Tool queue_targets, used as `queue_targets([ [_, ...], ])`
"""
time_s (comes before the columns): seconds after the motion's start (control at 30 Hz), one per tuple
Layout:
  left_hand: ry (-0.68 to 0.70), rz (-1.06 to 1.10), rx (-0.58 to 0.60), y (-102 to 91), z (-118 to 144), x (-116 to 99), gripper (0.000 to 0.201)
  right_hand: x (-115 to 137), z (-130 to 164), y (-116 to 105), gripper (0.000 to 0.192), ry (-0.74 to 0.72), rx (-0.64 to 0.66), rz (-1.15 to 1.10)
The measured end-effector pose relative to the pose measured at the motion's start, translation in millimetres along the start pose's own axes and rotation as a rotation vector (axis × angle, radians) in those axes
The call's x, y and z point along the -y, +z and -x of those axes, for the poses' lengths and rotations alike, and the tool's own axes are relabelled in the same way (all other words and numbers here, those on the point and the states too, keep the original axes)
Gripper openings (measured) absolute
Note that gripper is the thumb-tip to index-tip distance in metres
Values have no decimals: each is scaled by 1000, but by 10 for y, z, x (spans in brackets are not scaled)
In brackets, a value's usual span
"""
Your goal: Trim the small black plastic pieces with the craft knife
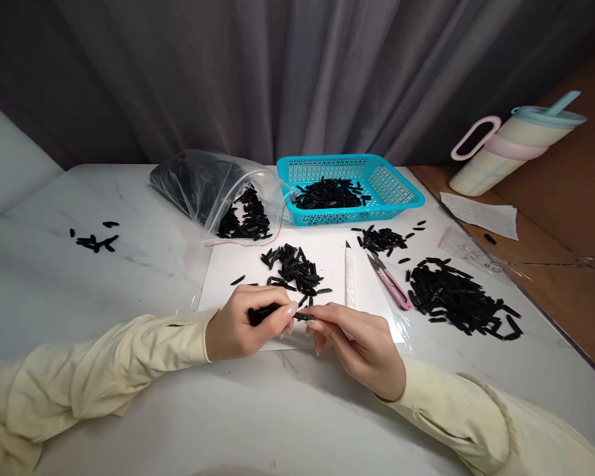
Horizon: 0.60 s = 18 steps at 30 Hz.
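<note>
My left hand (252,321) is closed around several small black strips, whose dark ends show inside the curled fingers. Between its thumb and forefinger and the fingertips of my right hand (354,340) lies one slim black strip (304,317), pinched by both hands. What the strips are made of I cannot tell. Just beyond the hands, a loose pile of black strips (297,270) lies on a white sheet (218,277). To the right on the sheet are a white-wrapped pen-like tool with a dark tip (350,274) and pink-handled thread snips (391,281).
A blue basket (406,198) holding black strips stands at the back, beside a clear plastic bag (193,192) with more. Other strip piles lie at right (456,297), near the basket (383,239) and far left (96,243). A tumbler (510,149) and paper (480,215) are at right.
</note>
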<state>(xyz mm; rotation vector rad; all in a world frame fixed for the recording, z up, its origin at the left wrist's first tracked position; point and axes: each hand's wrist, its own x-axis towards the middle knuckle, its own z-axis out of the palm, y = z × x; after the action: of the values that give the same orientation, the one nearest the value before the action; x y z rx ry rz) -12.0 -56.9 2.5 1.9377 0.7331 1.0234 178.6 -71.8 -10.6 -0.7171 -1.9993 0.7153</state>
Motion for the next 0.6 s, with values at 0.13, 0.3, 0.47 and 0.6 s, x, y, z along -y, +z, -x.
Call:
queue_targets([
  [0.13, 70, -33, -20, 13, 15, 22, 19, -4, 1, -2, 24, 23, 3, 9],
  [0.3, 104, -40, -18, 23, 32, 34, 18, -12, 4, 0, 26, 31, 4, 5],
  [0.47, 88, -54, -25, 19, 25, 35, 19, 3, 3, -9, 22, 32, -2, -3],
  [0.6, 73, -54, -14, 17, 36, 32, 19, 12, -5, -14, 21, 37, 0, -1],
])
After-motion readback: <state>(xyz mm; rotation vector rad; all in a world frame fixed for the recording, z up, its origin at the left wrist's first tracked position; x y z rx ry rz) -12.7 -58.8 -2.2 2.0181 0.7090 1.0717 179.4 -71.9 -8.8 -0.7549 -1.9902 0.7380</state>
